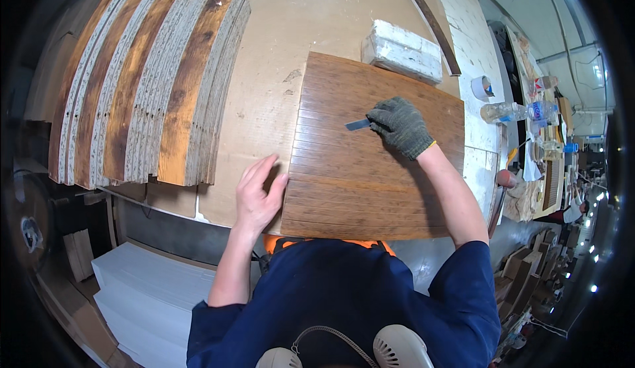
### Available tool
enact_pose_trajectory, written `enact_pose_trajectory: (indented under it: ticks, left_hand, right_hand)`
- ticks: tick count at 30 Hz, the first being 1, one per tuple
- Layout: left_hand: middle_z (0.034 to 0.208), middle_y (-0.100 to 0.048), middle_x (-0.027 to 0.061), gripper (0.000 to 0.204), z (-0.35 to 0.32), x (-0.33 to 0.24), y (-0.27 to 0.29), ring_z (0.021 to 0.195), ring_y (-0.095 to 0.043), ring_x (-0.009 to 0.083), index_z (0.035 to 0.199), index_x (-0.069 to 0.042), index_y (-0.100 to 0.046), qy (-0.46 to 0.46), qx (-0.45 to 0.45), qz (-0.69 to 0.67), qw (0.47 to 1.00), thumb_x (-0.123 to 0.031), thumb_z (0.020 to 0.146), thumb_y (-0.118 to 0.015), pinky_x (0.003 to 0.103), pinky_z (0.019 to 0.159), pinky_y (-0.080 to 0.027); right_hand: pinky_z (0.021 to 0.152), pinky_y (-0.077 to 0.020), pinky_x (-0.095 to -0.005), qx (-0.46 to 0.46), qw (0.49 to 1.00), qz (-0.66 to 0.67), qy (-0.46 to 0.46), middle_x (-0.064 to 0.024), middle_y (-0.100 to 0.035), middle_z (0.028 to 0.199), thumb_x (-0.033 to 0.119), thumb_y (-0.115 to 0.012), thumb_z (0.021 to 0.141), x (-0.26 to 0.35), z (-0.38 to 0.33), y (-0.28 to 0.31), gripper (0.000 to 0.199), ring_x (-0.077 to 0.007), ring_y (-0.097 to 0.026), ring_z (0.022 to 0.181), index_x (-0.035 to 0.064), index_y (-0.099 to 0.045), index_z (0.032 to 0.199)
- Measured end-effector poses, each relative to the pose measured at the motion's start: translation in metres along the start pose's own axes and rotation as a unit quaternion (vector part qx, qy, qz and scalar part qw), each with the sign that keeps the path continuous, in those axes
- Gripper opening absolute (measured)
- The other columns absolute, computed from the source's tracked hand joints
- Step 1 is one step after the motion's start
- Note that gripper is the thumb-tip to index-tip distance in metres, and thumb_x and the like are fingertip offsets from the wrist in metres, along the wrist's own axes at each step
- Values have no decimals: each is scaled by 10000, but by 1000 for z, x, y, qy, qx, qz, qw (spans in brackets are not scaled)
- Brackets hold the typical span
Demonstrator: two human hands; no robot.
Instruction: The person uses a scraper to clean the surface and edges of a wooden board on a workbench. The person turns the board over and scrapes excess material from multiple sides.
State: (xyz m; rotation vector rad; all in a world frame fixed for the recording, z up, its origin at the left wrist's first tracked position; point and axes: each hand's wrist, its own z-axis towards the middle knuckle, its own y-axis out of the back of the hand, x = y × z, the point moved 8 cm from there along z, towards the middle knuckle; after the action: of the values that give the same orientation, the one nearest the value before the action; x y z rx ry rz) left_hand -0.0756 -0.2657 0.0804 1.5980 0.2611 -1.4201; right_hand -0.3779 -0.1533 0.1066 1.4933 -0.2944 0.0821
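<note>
A brown wooden board (357, 189) with narrow grooves running across it lies flat on the cardboard-covered table in front of me. My right hand (401, 127), in a dark grey knit glove, is closed round a small flat metal blade (358, 124) over the board's upper middle. The blade points left out of the fingers; the rest of it is hidden in the glove. At the board's left edge is my left hand (258, 193), bare, with its fingers stretched out and thumb apart, holding nothing.
Several boards with mottled brown edges (182, 103) stand stacked at the far left. Beyond the board sits a whitish wrapped block (402, 49), with a long dark strip (433, 24) behind it. A tape roll (482, 88) and plastic bottles (506, 112) stand to the right.
</note>
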Motion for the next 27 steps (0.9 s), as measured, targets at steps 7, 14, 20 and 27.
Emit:
enact_pose_trajectory:
  ticks: [7, 14, 20, 27]
  left_hand:
    - [1128, -614, 135, 356, 91, -85, -131, 1097, -550, 328, 1116, -25, -680, -216, 58, 179, 958, -210, 829, -779, 441, 936, -486]
    - [1104, -589, 166, 258, 113, -86, -160, 1092, -537, 338, 986, -18, -680, -147, 118, 208, 960, -158, 791, -775, 445, 919, -468]
    - [1040, -652, 143, 241, 131, -82, -167, 1065, -580, 334, 980, -39, -679, -150, 159, 229, 949, -154, 789, -770, 440, 920, -474]
    - [1054, -681, 132, 246, 140, -78, -174, 1096, -599, 327, 983, -51, -680, -142, 181, 253, 940, -192, 801, -768, 435, 940, -479]
  right_hand:
    - [851, -485, -458, 7, 999, -19, 34, -83, -693, 967, 258, -692, 867, 0, 3, -1, 172, -337, -610, 924, 113, -722, 955]
    - [898, -485, -466, -83, 996, 35, 13, -124, -683, 1096, 250, -717, 861, 2, -5, 8, 256, -358, -610, 1001, 92, -693, 1060]
    - [888, -494, -463, -80, 995, 35, 38, -121, -689, 1075, 232, -729, 852, 8, -4, 11, 260, -357, -615, 1002, 99, -697, 1073]
    - [858, -489, -456, -60, 996, 60, 31, -110, -703, 1002, 224, -714, 860, 9, 4, 15, 186, -356, -620, 946, 124, -721, 1017]
